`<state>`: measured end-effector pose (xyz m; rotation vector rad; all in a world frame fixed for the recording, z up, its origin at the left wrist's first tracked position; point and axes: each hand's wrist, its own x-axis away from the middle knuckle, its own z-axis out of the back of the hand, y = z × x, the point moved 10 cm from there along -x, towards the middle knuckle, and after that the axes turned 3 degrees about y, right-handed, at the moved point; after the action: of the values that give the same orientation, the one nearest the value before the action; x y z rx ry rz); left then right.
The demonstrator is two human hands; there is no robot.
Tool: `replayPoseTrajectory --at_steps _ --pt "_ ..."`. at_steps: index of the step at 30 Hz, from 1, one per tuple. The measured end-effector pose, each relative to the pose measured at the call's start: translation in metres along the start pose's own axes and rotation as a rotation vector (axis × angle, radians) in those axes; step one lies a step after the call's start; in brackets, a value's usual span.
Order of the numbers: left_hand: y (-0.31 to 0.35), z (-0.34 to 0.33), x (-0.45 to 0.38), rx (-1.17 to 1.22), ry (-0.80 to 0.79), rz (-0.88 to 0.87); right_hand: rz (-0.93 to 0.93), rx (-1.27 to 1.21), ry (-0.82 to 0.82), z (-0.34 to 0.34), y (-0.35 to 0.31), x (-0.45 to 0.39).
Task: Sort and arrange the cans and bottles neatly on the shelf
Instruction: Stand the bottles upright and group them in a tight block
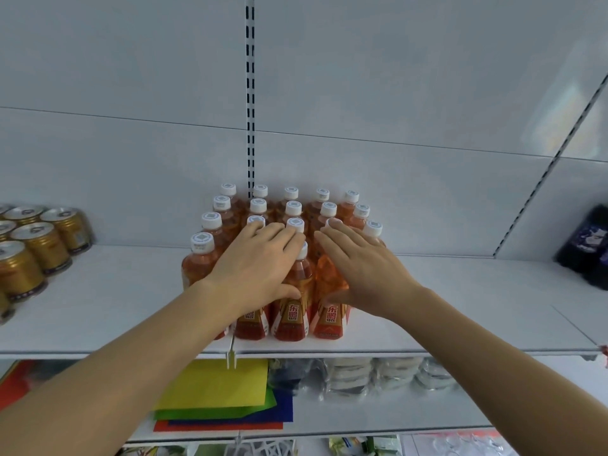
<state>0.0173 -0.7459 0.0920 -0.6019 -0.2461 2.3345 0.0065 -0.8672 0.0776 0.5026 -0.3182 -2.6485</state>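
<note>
while both hands cover the bottles, the scene reads so:
left hand (260, 258): fingers straight and spread over the front caps, thumb on a bottle shoulder, likely to press the rows square.
right hand (358, 268): flat, fingers together, laid on the right front bottle; it pinches nothing.
bottles (292, 205): orange, white caps, packed in rows mid shelf (460, 311), back row at the wall.
cans (42, 241): gold, grouped well apart at left, so sorts stay separate.
step: judged as final tidying.

My view: one white shelf (460, 311), stocked.
I see orange bottles (291, 317) grouped at its middle, gold cans (42, 245) at left, dark bottles (589, 251) far right.
</note>
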Motion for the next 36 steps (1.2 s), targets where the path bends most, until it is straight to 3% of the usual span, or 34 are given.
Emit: replayPoseTrajectory --at_steps 7,13,22,29,32,36 --pt "-0.037 0.001 0.02 0.0 -0.028 0.133 0.008 0.023 0.08 0.024 -0.02 -0.004" --pt "-0.056 -0.013 0.042 -0.075 -0.115 0.123 0.026 0.068 0.032 0.01 -0.048 -0.021" --pt "-0.062 -0.008 0.048 -0.062 -0.041 0.155 -0.01 0.061 0.037 0.014 -0.05 -0.024" --pt "-0.11 -0.017 0.091 0.161 -0.039 0.318 0.078 0.063 0.067 0.022 -0.097 -0.047" --pt "-0.115 -0.028 0.093 0.173 -0.036 0.303 0.047 0.084 0.037 0.019 -0.1 -0.051" --pt "-0.11 -0.025 0.088 0.149 0.107 0.201 -0.028 0.097 -0.024 0.014 -0.1 -0.05"
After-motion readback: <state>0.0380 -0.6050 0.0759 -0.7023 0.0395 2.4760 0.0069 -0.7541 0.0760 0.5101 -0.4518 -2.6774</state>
